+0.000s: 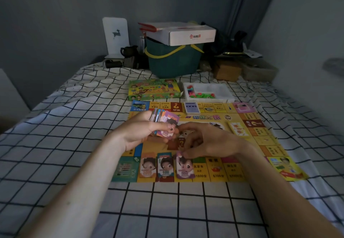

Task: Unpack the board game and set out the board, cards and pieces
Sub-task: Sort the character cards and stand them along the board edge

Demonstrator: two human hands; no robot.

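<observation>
Your forearms reach in from the near edge over the checked sheet (167, 206). Your left hand (141, 131) grips a fanned stack (163, 121) of play-money notes, thumb pressed across the top purple note. Your right hand (208, 141) hangs just beside it, fingers curled down, the tips pinching the top edge of a purple 500 note (184, 168) that lies on the board's near edge.

Left of that note 2 more lie side by side on the board (214, 118): a 100 note (165, 166) touching it, then an orange note (148, 166). The board is spread flat on the sheet, its title reading upside down to you.

On the far edge of the board rests a blue deck (191, 107); on the right side, a yellow deck (238, 129). Just beyond the board sit the green game box (154, 89) and, right of it, a white tray (223, 90) with red and green pieces (199, 93) along its left and near sides.

Behind them stands a green basket (173, 61) with a white carton (188, 34) on top.
</observation>
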